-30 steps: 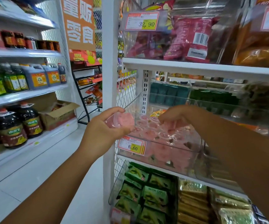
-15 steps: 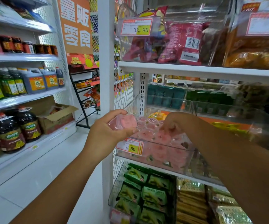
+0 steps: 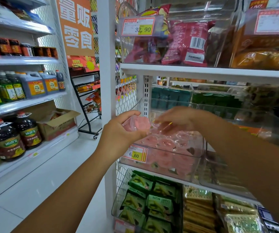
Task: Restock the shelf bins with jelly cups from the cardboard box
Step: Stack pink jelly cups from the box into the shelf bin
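Observation:
My left hand (image 3: 118,135) grips pink jelly cups (image 3: 137,124) just left of and above a clear shelf bin (image 3: 192,167) on the middle shelf. The bin holds several pink jelly cups (image 3: 164,145) and carries a price tag reading 6.60 (image 3: 136,154). My right hand (image 3: 177,119) hovers over the bin's front left corner, fingertips reaching toward the cups in my left hand; it is blurred, and I cannot tell if it pinches one. An opened cardboard box (image 3: 56,122) sits on the low shelf across the aisle.
A white shelf post (image 3: 106,81) stands just behind my left hand. The shelf above (image 3: 202,71) carries bins of snack bags; green cookie packs (image 3: 152,204) fill the bin below. Oil bottles (image 3: 9,140) line the left shelves, and a black wheeled rack (image 3: 88,105) stands at the aisle's end.
My right hand has risen out of the bin and moved left toward the cups in my left hand. My left hand has stayed beside the bin's corner.

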`<state>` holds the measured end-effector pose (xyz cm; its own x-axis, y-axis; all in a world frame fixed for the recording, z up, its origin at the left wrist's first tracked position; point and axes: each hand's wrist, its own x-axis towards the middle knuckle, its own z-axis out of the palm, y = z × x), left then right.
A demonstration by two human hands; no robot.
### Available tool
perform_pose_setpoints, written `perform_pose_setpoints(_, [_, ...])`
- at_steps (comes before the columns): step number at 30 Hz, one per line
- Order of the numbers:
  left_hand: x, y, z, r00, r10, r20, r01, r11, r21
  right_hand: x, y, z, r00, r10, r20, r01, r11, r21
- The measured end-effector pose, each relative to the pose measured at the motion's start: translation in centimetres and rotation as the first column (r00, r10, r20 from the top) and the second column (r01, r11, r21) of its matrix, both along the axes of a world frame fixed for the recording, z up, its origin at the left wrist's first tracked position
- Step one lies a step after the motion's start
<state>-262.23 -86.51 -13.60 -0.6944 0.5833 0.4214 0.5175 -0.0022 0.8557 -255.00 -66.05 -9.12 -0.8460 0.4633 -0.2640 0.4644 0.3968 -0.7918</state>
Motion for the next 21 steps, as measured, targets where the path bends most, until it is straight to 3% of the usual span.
perform_pose_setpoints(2, [0.2,1.1,0.2,0.999,-0.013,-0.034,0.013,1.000,-0.013,1.3,-0.9,1.6,0.989,0.130,-0.069,-0.146,0.938,-0.315])
perform_pose_setpoints(4, [0.5,2.1,0.3,0.998,-0.016,-0.060,0.014,0.999,-0.039,2.1,-1.5,2.2,0.969,0.229,-0.091,-0.247,0.891,-0.381])
perform_pose_setpoints(11, [1.1,4.3,-0.6,0.988,-0.044,-0.149,0.030,0.995,-0.094,1.7,-2.2,0.8,0.982,0.134,-0.131,-0.167,0.943,-0.288])
perform_pose_setpoints(18, [-0.2,5.0,-1.2,0.999,-0.003,-0.048,-0.006,0.985,-0.174,1.3,0.3,0.5,0.995,0.051,-0.084,-0.084,0.882,-0.463])
perform_pose_setpoints(21, [-0.8,4.7,-1.1,1.000,0.011,0.009,-0.009,0.984,-0.180,1.0,2.5,0.9,0.999,0.044,-0.005,-0.044,0.971,-0.234])
